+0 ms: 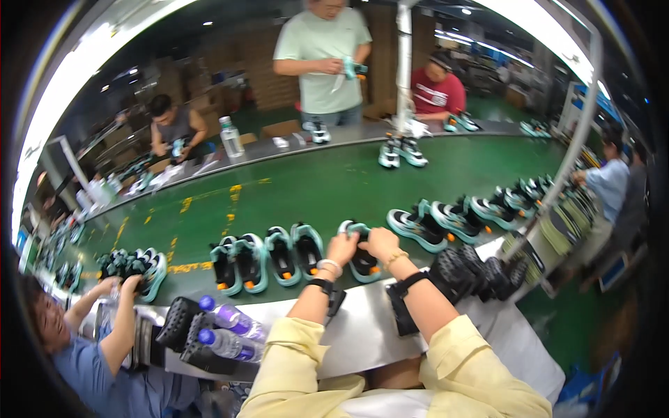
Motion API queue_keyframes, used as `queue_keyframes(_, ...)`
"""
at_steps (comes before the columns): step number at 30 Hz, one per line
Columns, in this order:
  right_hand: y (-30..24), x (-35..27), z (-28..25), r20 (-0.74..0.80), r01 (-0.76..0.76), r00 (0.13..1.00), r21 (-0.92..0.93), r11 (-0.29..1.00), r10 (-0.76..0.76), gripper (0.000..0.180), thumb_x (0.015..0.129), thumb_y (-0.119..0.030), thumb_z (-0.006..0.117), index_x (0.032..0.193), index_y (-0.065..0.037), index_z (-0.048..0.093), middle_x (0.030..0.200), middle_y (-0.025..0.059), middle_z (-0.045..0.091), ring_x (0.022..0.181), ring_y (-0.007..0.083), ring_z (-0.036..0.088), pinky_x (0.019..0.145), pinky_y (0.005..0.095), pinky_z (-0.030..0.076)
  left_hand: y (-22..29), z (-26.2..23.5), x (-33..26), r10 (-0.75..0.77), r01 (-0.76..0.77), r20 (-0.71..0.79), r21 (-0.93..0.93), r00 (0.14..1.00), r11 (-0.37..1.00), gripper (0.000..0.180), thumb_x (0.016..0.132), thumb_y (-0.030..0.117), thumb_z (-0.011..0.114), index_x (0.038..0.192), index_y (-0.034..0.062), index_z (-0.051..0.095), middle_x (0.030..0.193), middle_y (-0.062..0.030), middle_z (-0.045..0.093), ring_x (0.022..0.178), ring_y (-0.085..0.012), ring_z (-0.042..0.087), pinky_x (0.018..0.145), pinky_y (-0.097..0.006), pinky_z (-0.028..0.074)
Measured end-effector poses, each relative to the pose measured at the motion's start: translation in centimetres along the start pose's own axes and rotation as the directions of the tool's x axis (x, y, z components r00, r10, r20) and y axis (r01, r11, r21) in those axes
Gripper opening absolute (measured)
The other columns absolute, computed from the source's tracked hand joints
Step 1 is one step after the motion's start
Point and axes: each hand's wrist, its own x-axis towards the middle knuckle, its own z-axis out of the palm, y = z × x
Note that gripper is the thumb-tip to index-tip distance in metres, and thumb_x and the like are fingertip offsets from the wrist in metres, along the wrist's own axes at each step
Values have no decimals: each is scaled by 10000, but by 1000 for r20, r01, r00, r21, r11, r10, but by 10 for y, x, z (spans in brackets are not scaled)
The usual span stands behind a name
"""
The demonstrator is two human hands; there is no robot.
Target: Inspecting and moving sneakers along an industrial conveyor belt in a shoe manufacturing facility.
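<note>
A black and teal sports shoe with an orange heel tab stands on the green conveyor belt at its near edge. My left hand is closed on the left side of its opening. My right hand has its fingers bent over the opening's right side, thumb toward the middle. Both hands partly cover the tongue and collar. Left of this shoe stands another shoe of the same kind, in a row with several more. To the right, further shoes run along the belt.
Black textured shoe forms are piled right of my forearm. On the metal ledge at my left lie purple-capped water bottles beside more black forms. A co-worker handles shoes at far left. A white post rises across the belt.
</note>
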Motion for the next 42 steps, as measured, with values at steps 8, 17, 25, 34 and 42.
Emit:
queue_keyframes(8,-6,6,75,-54,-24,998,-62,998,20,346,932,-312,533,798,-60,729,835,168,725,801,322,725,670,431,586,12,13,-29,11,-19,-71,-123,997,992,615,979,511,403,1075,-40,658,918,-321,652,888,-487,635,814,-538,507)
queue_keyframes(17,15,36,115,-97,38,995,88,995,-29,278,923,-237,556,853,-20,714,888,180,719,834,333,713,727,423,584,14,16,-45,-38,4,-118,-276,992,961,527,995,455,414,1129,-2,640,961,-321,645,946,-483,614,840,-530,487)
queue_keyframes(25,4,-38,37,-224,212,958,131,968,-180,194,841,-194,648,891,-8,669,801,210,668,787,387,652,731,464,525,11,0,-21,56,-36,71,-253,996,967,721,816,411,680,1316,-75,497,1134,-309,635,1070,-433,623,937,-438,489)
queue_keyframes(34,16,-88,59,-203,293,939,55,955,-277,254,774,-215,709,923,-13,668,999,163,631,910,382,605,846,456,495,34,25,-23,52,-47,-20,173,998,984,702,699,276,784,1320,62,535,1238,-153,625,1010,-350,658,879,-434,540)
queue_keyframes(42,69,-31,25,-635,298,772,346,890,-12,421,826,-39,531,1237,51,545,1136,259,613,1033,431,583,944,457,447,25,18,-19,-30,29,6,136,1000,990,446,862,204,625,1279,57,562,1035,-227,680,966,-377,672,854,-482,530)
